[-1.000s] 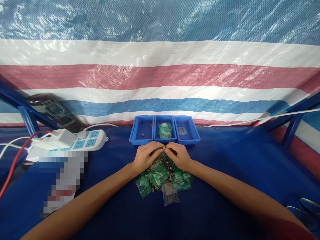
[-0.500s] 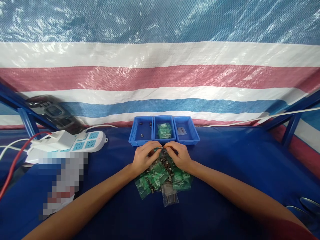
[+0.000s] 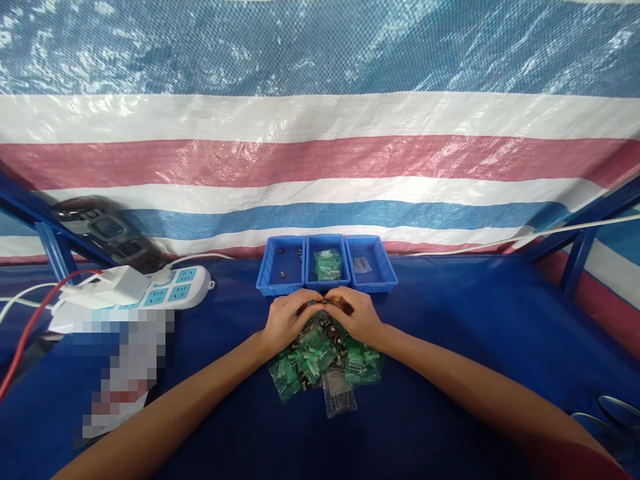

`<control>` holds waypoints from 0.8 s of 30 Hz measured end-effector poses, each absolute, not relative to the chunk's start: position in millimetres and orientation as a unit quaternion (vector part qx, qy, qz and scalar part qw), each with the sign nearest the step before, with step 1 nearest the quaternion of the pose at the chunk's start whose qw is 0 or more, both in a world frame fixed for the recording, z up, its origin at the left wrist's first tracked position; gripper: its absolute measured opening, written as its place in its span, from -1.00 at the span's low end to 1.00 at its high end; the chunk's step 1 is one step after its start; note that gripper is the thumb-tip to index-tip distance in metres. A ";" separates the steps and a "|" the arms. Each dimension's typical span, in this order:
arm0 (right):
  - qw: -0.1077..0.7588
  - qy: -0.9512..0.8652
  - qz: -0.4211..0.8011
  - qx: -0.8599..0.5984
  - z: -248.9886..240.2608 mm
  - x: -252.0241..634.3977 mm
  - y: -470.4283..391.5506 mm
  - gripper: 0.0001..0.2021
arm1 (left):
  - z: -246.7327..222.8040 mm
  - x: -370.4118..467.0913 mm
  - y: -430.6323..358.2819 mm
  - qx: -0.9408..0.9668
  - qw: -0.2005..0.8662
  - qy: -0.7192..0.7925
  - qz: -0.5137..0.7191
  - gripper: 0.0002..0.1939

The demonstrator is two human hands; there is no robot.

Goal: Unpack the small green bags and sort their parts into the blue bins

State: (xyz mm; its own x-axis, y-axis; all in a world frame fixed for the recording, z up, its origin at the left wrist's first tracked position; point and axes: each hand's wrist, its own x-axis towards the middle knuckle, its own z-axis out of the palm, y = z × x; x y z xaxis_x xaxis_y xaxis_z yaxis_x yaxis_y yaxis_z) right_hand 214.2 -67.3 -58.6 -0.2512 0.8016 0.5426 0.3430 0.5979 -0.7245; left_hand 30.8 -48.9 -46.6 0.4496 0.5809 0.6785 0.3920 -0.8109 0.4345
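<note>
My left hand (image 3: 290,319) and my right hand (image 3: 359,315) meet fingertip to fingertip just in front of the blue bins. Both are pinched closed around something small and dark that I cannot make out. Under them lies a pile of small dark metal parts (image 3: 334,333). Green plastic bags of pale pins (image 3: 314,353) lie at the pile's left, and another green bag (image 3: 361,363) at its right. A clear bag holding long thin pieces (image 3: 340,399) is nearest me.
Behind my hands stand three joined blue bins: the left bin (image 3: 267,270) holds a few metal parts, the middle bin (image 3: 325,284) green bags, the right bin (image 3: 383,273) a clear bag. A power strip (image 3: 193,287) with cables lies left. Eyeglasses (image 3: 595,427) rest at right.
My fingertips have come closer together, and the right thumb now meets the left one. The view has tilted slightly; bags and bins stay in place.
</note>
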 end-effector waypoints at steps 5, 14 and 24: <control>0.473 -0.757 0.220 -0.393 -57.1 216.5 -68.3 -0.76 | -44.8 33.4 -48.4 0.852 0.129 0.275 0.427 -0.78; 0.441 -0.778 0.237 -0.379 -57.3 216.3 -67.3 -0.68 | -43.2 32.5 -49.5 0.852 0.139 0.285 0.416 -0.87; 0.442 -0.769 0.241 -0.394 -55.1 215.7 -68.6 -0.65 | -43.5 31.8 -51.1 0.837 0.128 0.291 0.445 -0.83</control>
